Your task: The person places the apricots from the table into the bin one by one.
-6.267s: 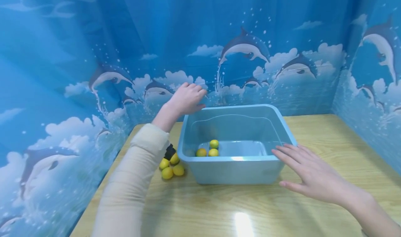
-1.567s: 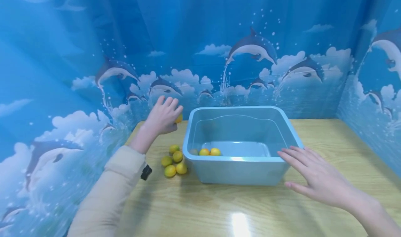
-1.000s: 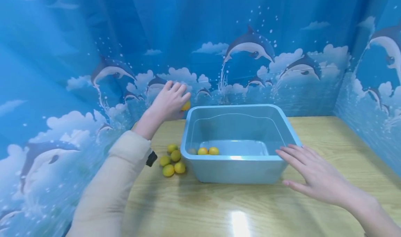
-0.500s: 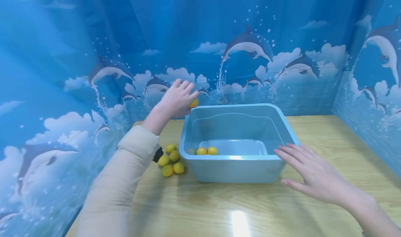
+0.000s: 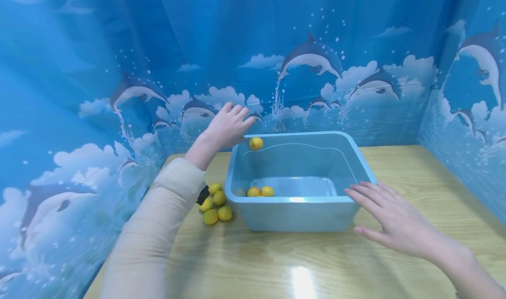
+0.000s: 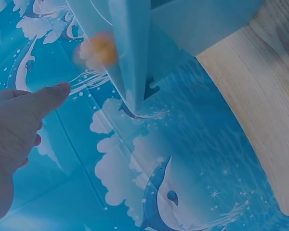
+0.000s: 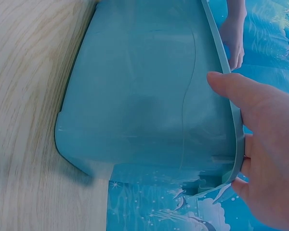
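Near left grip (image 5: 228, 126), yellow fruit (image 5: 256, 143), midair

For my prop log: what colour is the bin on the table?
The bin is light blue, slightly greyish; it shows best in the head view.

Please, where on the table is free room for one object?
The wooden table is bare in front of the blue plastic bin, between the left sleeve and the right hand. Another bare patch lies right of the bin, between the right hand and the dolphin curtain. Left of the bin is crowded: citrus fruits sit close together near the left sleeve.
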{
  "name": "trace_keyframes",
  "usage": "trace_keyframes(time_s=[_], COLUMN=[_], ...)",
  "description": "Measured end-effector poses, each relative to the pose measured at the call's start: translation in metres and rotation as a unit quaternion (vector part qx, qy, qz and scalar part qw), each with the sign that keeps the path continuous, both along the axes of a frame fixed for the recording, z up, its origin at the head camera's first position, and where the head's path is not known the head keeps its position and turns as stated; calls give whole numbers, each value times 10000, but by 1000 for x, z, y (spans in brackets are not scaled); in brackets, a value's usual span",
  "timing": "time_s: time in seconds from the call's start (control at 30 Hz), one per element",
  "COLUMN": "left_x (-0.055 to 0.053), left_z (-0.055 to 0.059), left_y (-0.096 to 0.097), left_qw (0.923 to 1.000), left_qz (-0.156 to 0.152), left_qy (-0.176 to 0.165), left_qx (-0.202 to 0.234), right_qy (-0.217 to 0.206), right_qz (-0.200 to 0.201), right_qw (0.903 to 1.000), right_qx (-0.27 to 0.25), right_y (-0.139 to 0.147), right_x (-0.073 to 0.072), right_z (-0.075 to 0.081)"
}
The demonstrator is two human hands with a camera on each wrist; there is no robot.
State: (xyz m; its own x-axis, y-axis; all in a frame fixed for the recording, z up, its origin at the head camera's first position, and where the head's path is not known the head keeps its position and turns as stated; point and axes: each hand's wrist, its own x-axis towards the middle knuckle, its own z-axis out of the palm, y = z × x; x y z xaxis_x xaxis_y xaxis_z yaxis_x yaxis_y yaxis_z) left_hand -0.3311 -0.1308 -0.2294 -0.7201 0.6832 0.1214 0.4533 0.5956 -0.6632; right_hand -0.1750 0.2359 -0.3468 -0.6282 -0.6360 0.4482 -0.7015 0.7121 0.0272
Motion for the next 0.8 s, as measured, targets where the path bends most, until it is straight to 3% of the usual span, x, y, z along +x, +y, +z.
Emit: trace_keyframes(time_s=[0.4, 0.6, 0.8], left_x=[12, 19, 26], left_z=[-12, -26, -46], left_y=[-19, -39, -65], left_qw=[9997, 9979, 9937], left_qz=[18, 67, -172], left_qy=[-94, -186, -23], left_qx=[221, 618, 1109], right_qy=[-50, -27, -13], right_qz=[-24, -31, -4], right_qw=[10000, 10000, 10000], right_qx=[-12, 6, -18], right_y=[-1, 0, -1], right_x=[-1, -2, -2], right_z=[-1, -2, -2])
